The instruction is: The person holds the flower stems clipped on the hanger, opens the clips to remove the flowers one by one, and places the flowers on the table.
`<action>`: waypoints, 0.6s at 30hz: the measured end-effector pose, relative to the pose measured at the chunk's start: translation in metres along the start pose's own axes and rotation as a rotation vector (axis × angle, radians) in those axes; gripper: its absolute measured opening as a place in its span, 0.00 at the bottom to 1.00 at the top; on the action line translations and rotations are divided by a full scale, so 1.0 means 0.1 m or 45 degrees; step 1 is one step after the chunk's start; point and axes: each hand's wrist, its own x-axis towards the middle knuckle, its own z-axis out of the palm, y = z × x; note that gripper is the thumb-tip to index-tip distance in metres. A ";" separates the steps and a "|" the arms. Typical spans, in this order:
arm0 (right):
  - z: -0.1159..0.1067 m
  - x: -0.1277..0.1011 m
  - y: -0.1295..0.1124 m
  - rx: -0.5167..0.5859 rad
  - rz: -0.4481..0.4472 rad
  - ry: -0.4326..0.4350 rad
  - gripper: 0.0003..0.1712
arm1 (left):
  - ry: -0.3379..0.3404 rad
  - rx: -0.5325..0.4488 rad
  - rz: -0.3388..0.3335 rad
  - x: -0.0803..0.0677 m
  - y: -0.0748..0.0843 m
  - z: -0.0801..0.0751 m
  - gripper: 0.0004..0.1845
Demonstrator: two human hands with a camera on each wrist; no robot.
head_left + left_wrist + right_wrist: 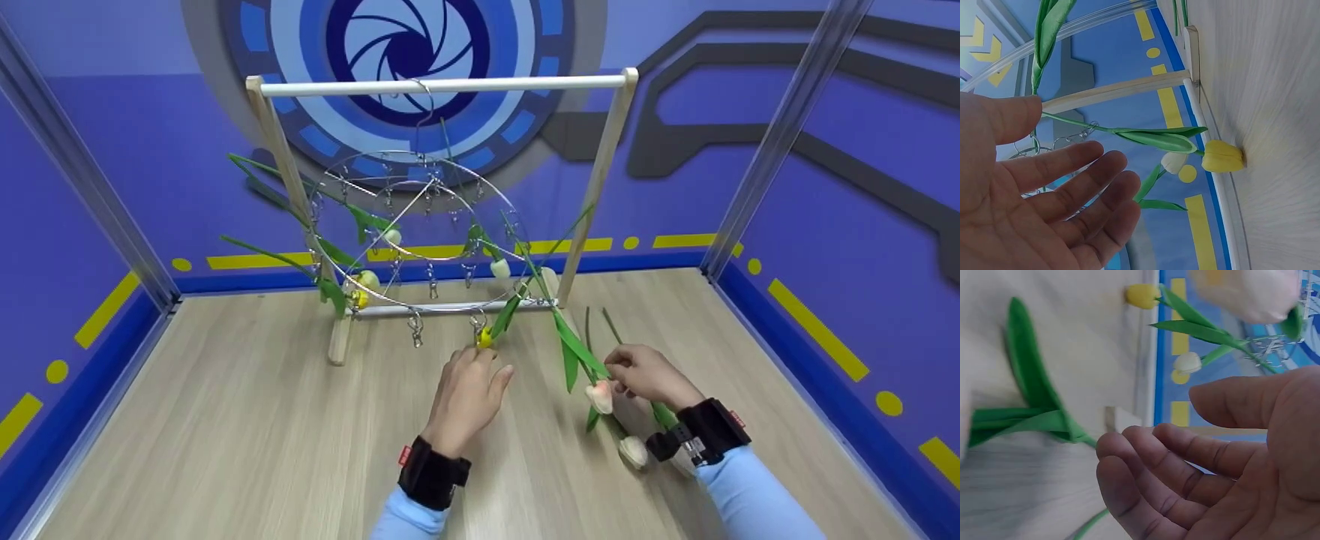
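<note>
My left hand (466, 397) hung slack-fingered, holding nothing, just below the clipped yellow tulip (485, 337). My right hand (646, 375), fingers loosely bent, touched the pink tulip (600, 396) near the table's right edge (817, 420). Advised: pinch its stem, not the bloom.

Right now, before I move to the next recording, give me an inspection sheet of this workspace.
Surface: pale wood-grain table.
Job's things: tulips lying beside right hand; yellow tulip hanging from round wire clip hanger on wooden rack.
Clutter: nothing seen.
Grippers: left hand open below yellow tulip; right hand on the tulip stems, grip unclear.
Cables: nothing seen.
Surroundings: blue patterned walls.
</note>
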 end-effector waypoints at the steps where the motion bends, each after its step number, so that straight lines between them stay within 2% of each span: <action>1: -0.02 -0.01 -0.04 -0.008 -0.019 0.011 0.15 | 0.000 -0.003 0.000 0.00 0.00 -0.01 0.18; 9: -0.13 -0.09 -0.34 -0.005 -0.211 0.085 0.14 | 0.000 -0.014 0.001 0.02 0.03 -0.07 0.17; 13: -0.12 -0.12 -0.46 -0.028 -0.295 0.126 0.14 | 0.007 -0.029 0.009 0.01 0.05 -0.10 0.18; 18: -0.07 -0.11 -0.54 -0.094 -0.360 0.228 0.13 | 0.039 -0.061 0.040 0.01 0.07 -0.13 0.17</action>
